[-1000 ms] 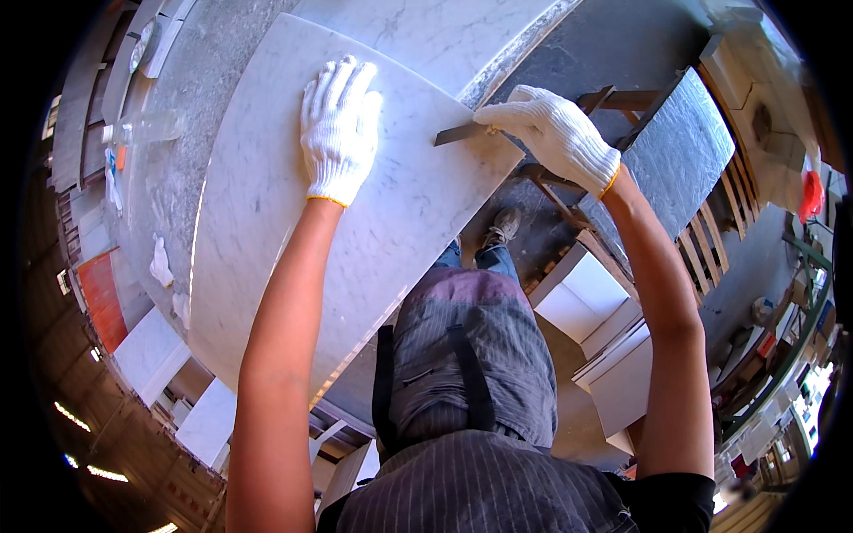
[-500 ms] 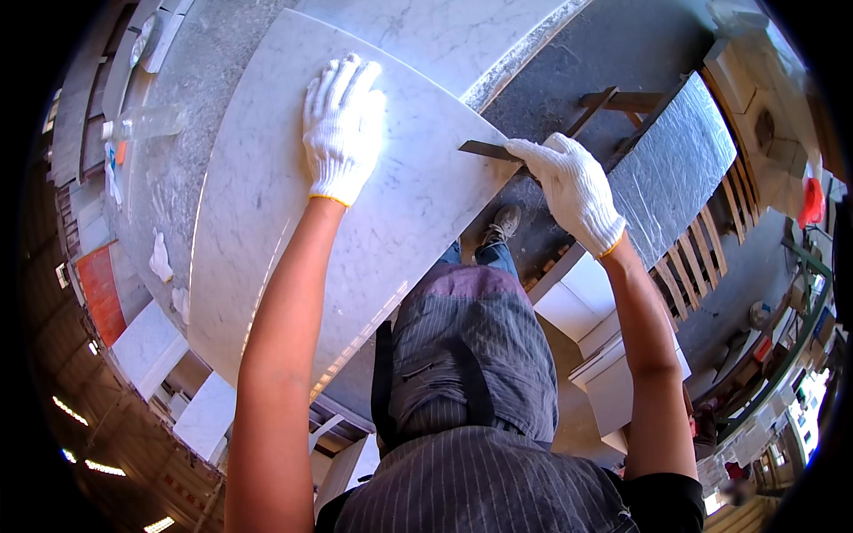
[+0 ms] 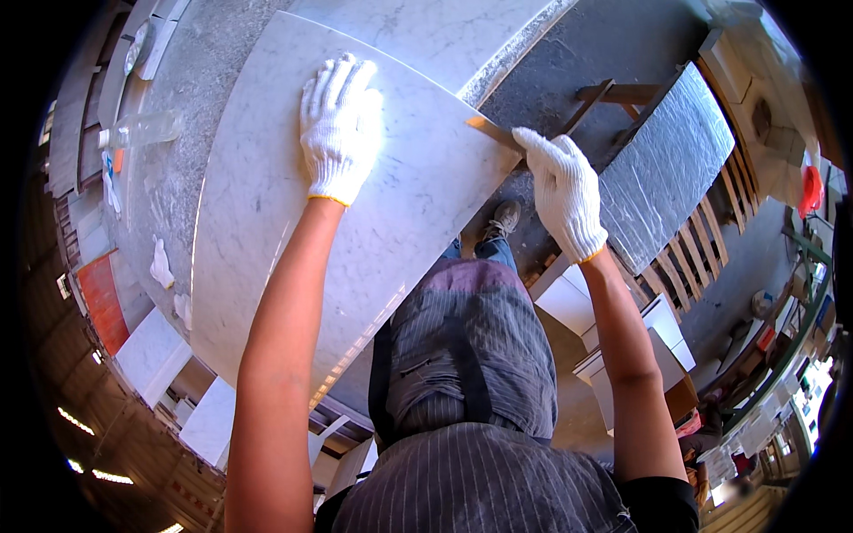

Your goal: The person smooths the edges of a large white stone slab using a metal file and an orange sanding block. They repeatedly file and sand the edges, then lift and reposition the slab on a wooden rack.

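Observation:
A pale marble slab (image 3: 418, 178) with grey veins and a curved outer edge lies in front of me. My left hand (image 3: 342, 133), in a white knit glove, rests flat on it with the fingers stretched forward. At the slab's right corner, my right hand (image 3: 565, 191), gloved the same way, grips a thin flat blade (image 3: 491, 133) between thumb and fingers. The blade's free end reaches over the slab's edge and catches a golden glint. Its held end is hidden by the glove, and I cannot tell what kind of tool it is.
Another marble piece (image 3: 418, 31) adjoins beyond. On the gritty grey worktop (image 3: 213, 75) at left lie a clear plastic bottle (image 3: 147, 130) and a crumpled white glove (image 3: 161, 264). To the right stand a plastic-wrapped stack (image 3: 671, 164), a wooden pallet (image 3: 697, 240) and white panels (image 3: 569, 302).
My right hand has shifted slightly to the right, its thumb now raised, and the blade has turned from dark to shining. My left hand has stayed nearly in place on the slab.

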Demonstrator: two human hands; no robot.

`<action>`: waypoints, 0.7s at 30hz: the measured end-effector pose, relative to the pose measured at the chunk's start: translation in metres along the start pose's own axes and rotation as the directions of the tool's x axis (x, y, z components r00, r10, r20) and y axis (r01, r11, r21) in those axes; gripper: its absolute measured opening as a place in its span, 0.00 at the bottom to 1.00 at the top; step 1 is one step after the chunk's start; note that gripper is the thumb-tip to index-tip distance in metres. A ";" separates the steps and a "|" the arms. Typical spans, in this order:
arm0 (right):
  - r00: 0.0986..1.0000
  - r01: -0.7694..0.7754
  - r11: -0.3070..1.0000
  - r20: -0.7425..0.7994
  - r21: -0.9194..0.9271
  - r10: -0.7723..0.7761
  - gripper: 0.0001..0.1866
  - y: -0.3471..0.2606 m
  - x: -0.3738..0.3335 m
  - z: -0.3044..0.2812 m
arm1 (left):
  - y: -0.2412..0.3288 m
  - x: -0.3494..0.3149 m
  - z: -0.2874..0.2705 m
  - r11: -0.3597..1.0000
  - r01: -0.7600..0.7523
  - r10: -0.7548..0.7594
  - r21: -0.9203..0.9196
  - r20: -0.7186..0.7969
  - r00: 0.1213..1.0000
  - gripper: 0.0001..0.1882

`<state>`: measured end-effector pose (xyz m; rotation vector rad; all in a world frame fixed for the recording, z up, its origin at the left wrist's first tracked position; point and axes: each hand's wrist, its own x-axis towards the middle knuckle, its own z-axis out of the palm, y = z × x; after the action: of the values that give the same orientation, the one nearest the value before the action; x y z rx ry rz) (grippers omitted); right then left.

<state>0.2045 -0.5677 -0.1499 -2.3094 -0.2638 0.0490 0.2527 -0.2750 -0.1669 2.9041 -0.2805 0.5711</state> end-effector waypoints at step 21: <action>0.984 0.051 0.980 0.160 0.193 -0.083 0.20 -0.001 -0.021 -0.005 | 0.001 0.000 0.000 1.000 0.015 -0.015 0.006 0.009 1.000 0.19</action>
<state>0.1849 -0.5750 -0.1472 -2.1087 -0.4052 0.2250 0.2523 -0.2760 -0.1669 2.9128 -0.2578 0.5574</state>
